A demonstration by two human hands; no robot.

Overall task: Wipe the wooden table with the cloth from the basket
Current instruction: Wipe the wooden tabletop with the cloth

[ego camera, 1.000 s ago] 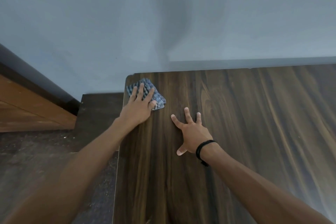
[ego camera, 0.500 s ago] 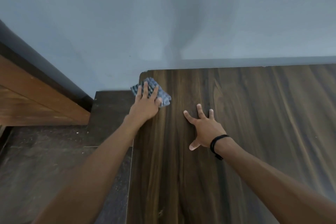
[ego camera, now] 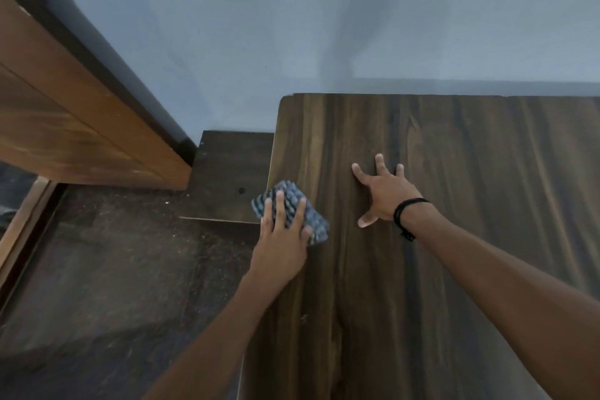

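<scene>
In the head view, a dark wooden table [ego camera: 454, 269] was seen filling the right side of the scene, its far edge set against a pale blue-grey wall [ego camera: 292, 10]. A blue-and-white patterned cloth [ego camera: 316, 224], bunched into a small pad, was found at the table's left edge, with one corner carried slightly past that edge. The cloth was pressed down by the left hand [ego camera: 282, 237], whose fingers were held straight and spread apart over it rather than curled round it; the fabric showed beyond the fingertips on the far side and to the right of the hand. The right hand [ego camera: 381, 195] was laid flat on bare wood to the right of the cloth and apart from it, fingers splayed and thumb stretched toward the near side. A black wristband [ego camera: 402, 211] was worn on the right wrist. Left of the table, a lower dark wooden surface [ego camera: 230, 172] with a small round hole was seen, then a dark speckled floor [ego camera: 113, 269] and a brown wooden panel [ego camera: 65, 127] against the wall.
</scene>
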